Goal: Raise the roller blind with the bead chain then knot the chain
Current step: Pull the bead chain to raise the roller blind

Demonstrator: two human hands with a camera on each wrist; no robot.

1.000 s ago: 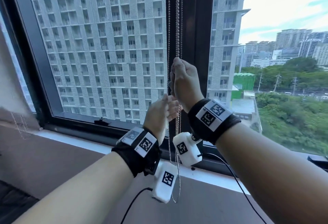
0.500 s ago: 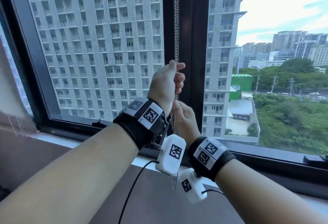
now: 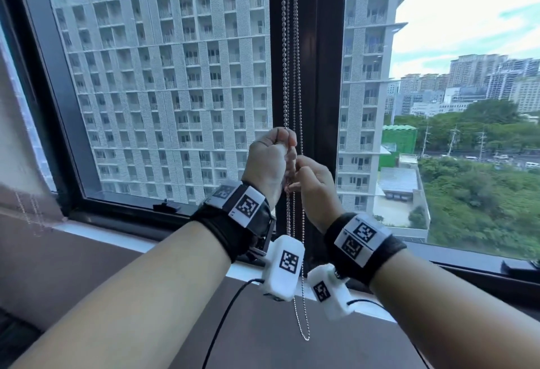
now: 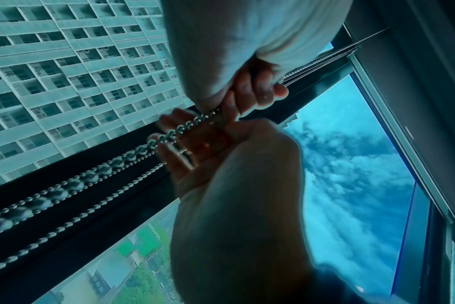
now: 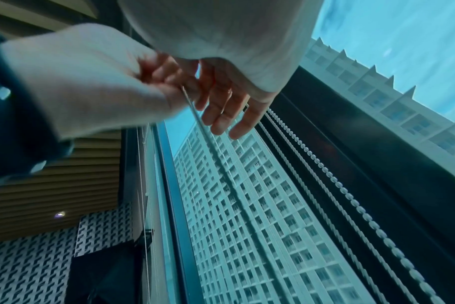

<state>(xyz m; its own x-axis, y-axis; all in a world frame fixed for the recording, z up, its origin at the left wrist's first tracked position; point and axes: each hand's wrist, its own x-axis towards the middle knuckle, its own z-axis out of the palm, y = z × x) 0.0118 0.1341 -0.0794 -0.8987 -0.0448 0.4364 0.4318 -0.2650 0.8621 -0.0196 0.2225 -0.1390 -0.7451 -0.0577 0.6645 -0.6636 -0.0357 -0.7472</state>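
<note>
Both forearms raised forward, black wrist straps on each. Left hand higher, fingers curled in a fist, pinching with thumb on top. Right hand just below and beside it, touching, fingers loosely curled, also gripping.

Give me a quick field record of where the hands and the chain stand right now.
left hand: upper of the two, curled round the bead chain
right hand: just below the left, fingers at the same chain
chain: hangs in front of the dark window frame, several strands side by side
chain bottom: loop end hangs free below the wrists, above the sill
knot: none visible
blind: not in the head view
</note>
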